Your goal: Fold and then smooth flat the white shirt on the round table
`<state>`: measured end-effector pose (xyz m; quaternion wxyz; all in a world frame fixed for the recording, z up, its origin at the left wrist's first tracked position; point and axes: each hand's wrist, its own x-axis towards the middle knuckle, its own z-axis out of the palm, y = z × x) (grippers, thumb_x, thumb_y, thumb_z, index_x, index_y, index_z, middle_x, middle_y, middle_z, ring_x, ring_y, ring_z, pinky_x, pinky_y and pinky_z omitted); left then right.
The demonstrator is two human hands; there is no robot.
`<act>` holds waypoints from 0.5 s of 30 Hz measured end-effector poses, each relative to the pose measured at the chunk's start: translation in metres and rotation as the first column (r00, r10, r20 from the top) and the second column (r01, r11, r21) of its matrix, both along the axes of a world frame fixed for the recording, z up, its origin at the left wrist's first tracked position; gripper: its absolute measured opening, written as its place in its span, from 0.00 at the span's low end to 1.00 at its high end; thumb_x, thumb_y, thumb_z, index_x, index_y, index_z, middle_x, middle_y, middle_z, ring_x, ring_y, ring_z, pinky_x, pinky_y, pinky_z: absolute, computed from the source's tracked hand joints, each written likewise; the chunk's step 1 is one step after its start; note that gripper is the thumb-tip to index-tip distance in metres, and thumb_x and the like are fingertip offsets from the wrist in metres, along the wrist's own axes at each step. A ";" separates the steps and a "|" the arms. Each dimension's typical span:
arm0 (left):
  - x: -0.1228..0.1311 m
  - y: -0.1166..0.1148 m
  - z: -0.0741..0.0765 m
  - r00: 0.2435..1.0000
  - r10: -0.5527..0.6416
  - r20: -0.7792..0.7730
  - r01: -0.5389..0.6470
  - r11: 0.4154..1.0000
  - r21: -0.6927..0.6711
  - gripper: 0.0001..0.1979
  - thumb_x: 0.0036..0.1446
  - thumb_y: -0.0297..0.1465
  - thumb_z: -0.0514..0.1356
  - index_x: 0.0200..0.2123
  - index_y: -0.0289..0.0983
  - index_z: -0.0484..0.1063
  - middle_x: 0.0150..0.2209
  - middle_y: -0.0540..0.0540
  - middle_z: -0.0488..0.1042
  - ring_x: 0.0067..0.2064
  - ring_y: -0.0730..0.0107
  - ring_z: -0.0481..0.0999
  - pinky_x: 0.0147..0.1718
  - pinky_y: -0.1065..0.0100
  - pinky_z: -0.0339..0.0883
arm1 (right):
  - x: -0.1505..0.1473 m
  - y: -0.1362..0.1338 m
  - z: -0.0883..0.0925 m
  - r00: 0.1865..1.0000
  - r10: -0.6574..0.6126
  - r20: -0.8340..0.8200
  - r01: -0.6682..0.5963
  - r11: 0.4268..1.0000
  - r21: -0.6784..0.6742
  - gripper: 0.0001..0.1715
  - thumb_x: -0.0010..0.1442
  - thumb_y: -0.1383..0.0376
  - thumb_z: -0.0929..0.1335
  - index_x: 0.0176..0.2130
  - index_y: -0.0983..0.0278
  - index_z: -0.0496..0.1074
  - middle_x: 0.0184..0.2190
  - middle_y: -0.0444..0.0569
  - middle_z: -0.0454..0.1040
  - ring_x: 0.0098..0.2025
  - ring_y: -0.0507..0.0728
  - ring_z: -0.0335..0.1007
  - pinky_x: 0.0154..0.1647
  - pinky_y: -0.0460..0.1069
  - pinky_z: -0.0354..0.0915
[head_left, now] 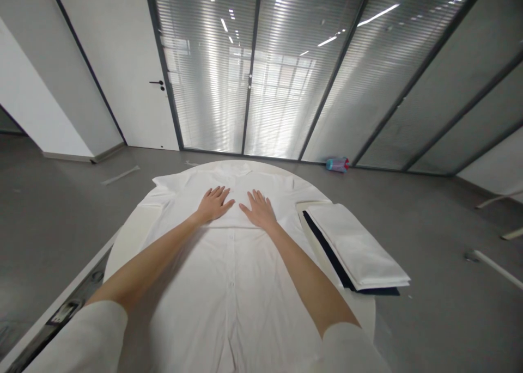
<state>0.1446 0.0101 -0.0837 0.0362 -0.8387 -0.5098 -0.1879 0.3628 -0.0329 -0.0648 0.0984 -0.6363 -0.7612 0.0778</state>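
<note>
White shirt spread smooth on round table, left hand and right hand pressed flat, fingers open, gripping nothing, folded white cloths beside.

Shirt lying spread across the worktop, collar at 12 o'clock. Both hands resting flat on it: left hand at 11, right hand at 1. Folded stack sitting at 3. Bottle lying on the floor beyond, at 1.
</note>
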 end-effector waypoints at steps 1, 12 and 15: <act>-0.002 0.001 -0.001 1.000 0.012 0.007 -0.012 1.000 -0.017 0.34 0.68 0.50 0.46 0.68 0.35 0.61 0.68 0.36 0.61 0.70 0.50 0.57 0.68 0.48 0.47 | 0.001 0.000 0.000 1.000 -0.014 -0.011 0.014 1.000 -0.008 0.49 0.68 0.38 0.49 0.73 0.65 0.44 0.74 0.52 0.37 0.75 0.59 0.28 0.72 0.63 0.35; -0.025 0.001 -0.005 0.967 0.199 0.160 -0.168 0.968 -0.188 0.35 0.69 0.47 0.45 0.69 0.29 0.54 0.70 0.31 0.54 0.71 0.48 0.52 0.67 0.48 0.47 | 0.010 0.000 -0.007 0.977 -0.151 -0.150 0.159 0.986 0.042 0.42 0.71 0.46 0.54 0.72 0.68 0.48 0.73 0.59 0.44 0.72 0.63 0.44 0.70 0.60 0.44; -0.026 0.000 -0.004 0.916 0.351 0.193 -0.329 0.935 -0.136 0.33 0.68 0.46 0.46 0.64 0.26 0.63 0.64 0.27 0.63 0.67 0.47 0.60 0.64 0.50 0.52 | 0.012 -0.001 -0.005 0.926 -0.318 -0.205 0.350 0.926 0.139 0.36 0.71 0.50 0.55 0.65 0.71 0.63 0.65 0.66 0.61 0.66 0.66 0.57 0.64 0.61 0.54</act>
